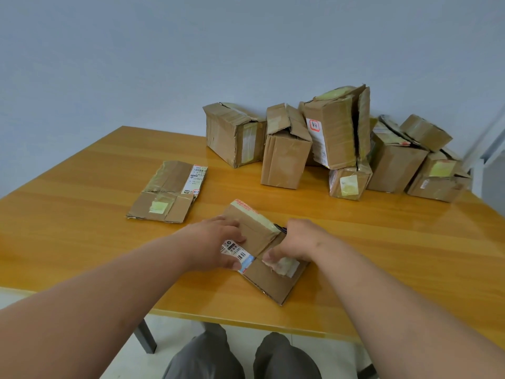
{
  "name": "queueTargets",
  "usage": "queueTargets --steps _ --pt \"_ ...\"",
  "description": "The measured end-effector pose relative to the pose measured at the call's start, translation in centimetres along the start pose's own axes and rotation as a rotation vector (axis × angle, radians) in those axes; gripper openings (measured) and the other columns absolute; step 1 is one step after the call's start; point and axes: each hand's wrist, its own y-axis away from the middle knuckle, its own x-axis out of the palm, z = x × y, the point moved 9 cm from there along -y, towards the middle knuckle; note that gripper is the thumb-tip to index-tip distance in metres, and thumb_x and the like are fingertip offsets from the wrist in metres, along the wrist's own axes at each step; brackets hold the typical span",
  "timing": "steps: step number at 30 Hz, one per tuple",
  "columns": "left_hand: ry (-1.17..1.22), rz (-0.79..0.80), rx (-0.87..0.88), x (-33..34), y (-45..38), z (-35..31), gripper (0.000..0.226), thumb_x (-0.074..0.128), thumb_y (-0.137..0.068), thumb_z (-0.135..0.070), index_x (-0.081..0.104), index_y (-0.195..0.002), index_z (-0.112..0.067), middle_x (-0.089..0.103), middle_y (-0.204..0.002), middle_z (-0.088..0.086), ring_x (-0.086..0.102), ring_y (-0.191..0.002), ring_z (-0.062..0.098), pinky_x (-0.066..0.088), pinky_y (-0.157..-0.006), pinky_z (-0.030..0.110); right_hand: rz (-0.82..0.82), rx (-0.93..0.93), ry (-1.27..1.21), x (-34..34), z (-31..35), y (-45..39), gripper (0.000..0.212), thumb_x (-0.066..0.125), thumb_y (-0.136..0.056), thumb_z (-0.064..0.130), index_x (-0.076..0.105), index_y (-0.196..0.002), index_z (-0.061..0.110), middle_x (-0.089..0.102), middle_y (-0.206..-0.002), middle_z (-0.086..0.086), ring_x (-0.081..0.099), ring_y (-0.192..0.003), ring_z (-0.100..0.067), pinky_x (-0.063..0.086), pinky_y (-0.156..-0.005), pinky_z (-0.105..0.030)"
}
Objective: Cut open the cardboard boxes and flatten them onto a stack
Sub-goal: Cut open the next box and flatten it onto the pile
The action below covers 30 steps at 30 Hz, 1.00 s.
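A small brown cardboard box [261, 236] with a white shipping label lies partly collapsed near the table's front edge. My left hand [218, 242] presses on its left side, over the label. My right hand [293, 240] grips its right side with fingers curled over a taped flap, and a dark object peeks out behind the knuckles. A flattened box [166, 192] lies alone to the left. Several unopened taped boxes [287, 149] are piled at the back right.
The orange wooden table [82, 214] stands against a pale blue wall. Bare tabletop stretches left and right of my hands. My knees in grey trousers and a grey table leg [146, 337] show below the front edge.
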Motion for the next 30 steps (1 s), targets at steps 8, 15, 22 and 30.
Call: queueTargets --steps 8,15,22,30 --pt "-0.131 0.026 -0.028 0.1 0.4 -0.3 0.06 0.051 -0.095 -0.054 0.022 -0.147 -0.056 0.013 -0.161 -0.015 0.012 -0.148 0.023 0.02 -0.117 0.05 -0.047 0.064 -0.21 -0.3 -1.9 -0.2 0.056 0.07 -0.081 0.056 0.059 -0.112 0.011 0.063 -0.102 -0.005 0.064 -0.093 -0.022 0.056 -0.086 -0.038" --pt "-0.127 -0.031 -0.075 0.4 1.3 -0.5 0.047 0.029 -0.103 -0.052 0.027 -0.149 -0.046 0.019 -0.161 -0.011 0.015 -0.149 0.019 0.017 -0.119 0.047 -0.024 0.091 -0.291 1.2 -1.4 1.1 0.041 0.065 -0.089 0.043 0.056 -0.115 0.012 0.061 -0.099 -0.006 0.059 -0.08 -0.02 0.052 -0.064 -0.031" --pt "-0.099 -0.035 -0.123 2.1 1.1 -1.3 0.086 0.025 -0.088 -0.077 0.013 -0.154 -0.024 0.001 -0.165 -0.001 0.0 -0.152 0.019 0.001 -0.122 0.05 -0.337 -0.015 -0.155 -1.0 -0.3 2.2 0.007 0.055 -0.09 0.023 0.056 -0.091 0.016 0.059 -0.084 -0.003 0.056 -0.071 -0.019 0.039 -0.051 -0.029" --pt "-0.091 -0.062 -0.146 3.5 0.1 -0.8 0.075 0.002 -0.096 -0.064 -0.012 -0.156 -0.022 -0.019 -0.163 -0.002 -0.02 -0.148 0.015 -0.012 -0.121 0.042 -0.291 -0.405 0.11 1.7 4.1 2.4 0.063 0.04 -0.098 0.016 0.017 -0.156 0.017 0.006 -0.165 -0.003 0.012 -0.15 -0.023 0.018 -0.121 -0.039"
